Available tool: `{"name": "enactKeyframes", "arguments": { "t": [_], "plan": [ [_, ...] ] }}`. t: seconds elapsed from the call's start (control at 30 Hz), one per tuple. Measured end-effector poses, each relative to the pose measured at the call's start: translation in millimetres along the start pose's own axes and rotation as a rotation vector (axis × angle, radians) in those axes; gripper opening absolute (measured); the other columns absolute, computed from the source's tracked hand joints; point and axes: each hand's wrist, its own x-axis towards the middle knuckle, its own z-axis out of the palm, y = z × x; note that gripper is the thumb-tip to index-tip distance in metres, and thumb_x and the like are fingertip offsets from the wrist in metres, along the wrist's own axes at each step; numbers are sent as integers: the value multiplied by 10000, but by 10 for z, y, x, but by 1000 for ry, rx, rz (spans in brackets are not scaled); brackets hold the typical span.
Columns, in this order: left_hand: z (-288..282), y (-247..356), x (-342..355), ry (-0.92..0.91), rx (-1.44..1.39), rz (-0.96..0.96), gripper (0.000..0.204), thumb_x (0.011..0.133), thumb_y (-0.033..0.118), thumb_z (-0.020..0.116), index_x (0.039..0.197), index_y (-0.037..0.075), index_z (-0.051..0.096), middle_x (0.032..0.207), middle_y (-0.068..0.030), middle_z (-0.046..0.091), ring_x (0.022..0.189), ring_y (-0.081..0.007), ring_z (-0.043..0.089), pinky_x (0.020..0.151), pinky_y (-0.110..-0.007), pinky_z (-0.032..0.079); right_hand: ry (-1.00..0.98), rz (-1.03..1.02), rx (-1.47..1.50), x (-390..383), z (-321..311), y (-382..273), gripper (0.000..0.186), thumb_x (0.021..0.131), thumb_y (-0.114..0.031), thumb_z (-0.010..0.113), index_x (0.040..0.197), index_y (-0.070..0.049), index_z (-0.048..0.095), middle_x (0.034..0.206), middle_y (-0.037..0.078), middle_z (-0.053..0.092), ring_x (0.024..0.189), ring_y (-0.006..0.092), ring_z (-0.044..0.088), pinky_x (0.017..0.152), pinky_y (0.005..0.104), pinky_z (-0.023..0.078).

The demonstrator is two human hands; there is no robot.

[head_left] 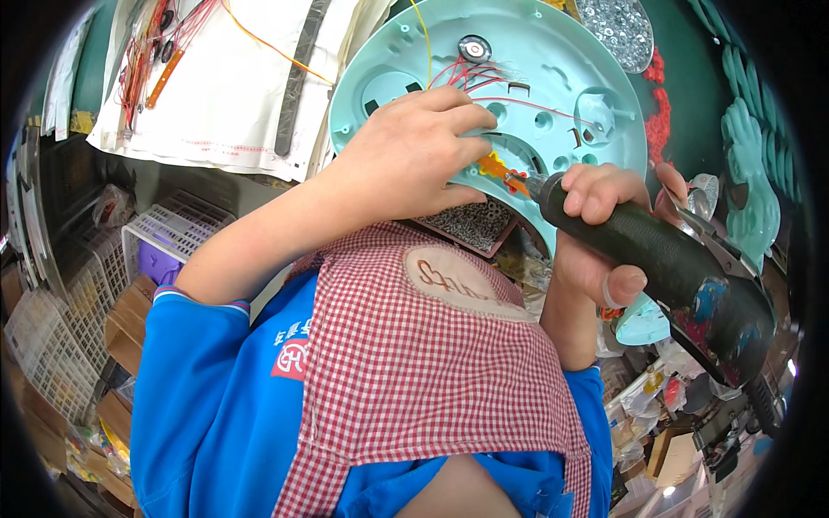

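Note:
A black power screwdriver (pixel 639 246) is gripped in my right hand (pixel 604 229), its fingers wrapped round the body. Its tip points left, at a small orange-yellow part (pixel 501 170) on the near side of a round turquoise plastic shell (pixel 389 56). Over the shell's near left side lies my left hand (pixel 423 151), fingers curved and apart, the fingertips by the orange-yellow part. What its fingertips touch is partly hidden. Inside the shell sit a small round speaker (pixel 474 49) and thin red wires (pixel 535 99).
A tray of small screws (pixel 479 226) stands below the shell. White sheets (pixel 207 104) with bundled wires (pixel 142 65) lie at the left. At the right are a bag of clear round pieces (pixel 615 33), red pieces (pixel 658 112) and more turquoise parts (pixel 749 173). White plastic crates (pixel 177 224) stand lower left.

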Motion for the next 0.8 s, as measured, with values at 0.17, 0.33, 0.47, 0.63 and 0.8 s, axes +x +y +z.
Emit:
{"name": "enactKeyframes", "arguments": {
  "t": [0.17,0.33,0.47,0.63,0.8],
  "plan": [
    [15,-1,-9,1,6,-9,367,658,274,807,971,115,702,1175,-2,634,1111,-231,578,918,-357,499,-74,62,-25,-21,-16,-19,877,794,-597,688,1389,-72,318,838,71,564,745,202,551,708,380,426],
    [-2,-5,10,7,-7,11,372,653,270,809,973,111,703,1172,-6,636,1101,-227,580,910,-350,504,-191,31,43,22,-101,34,893,761,-604,721,1350,-61,328,832,84,585,733,215,573,728,399,465],
    [0,-2,7,-4,11,5,381,655,269,807,977,93,703,1174,-10,635,1098,-226,581,905,-347,507,-102,43,163,75,24,20,1105,678,-661,758,1401,-15,229,808,101,607,705,233,608,718,408,509],
    [-4,3,1,-20,20,0,384,663,273,801,979,75,706,1180,-16,636,1103,-220,580,912,-342,507,-84,21,145,108,133,104,1121,685,-703,712,1408,-11,206,806,91,592,698,226,598,717,412,499],
    [7,5,-10,-10,16,-12,360,666,284,800,944,71,717,1186,-15,635,1112,-213,577,917,-337,506,-112,13,135,124,173,161,1091,700,-687,709,1392,-5,214,813,91,588,703,220,596,708,402,504]
  ]
}}
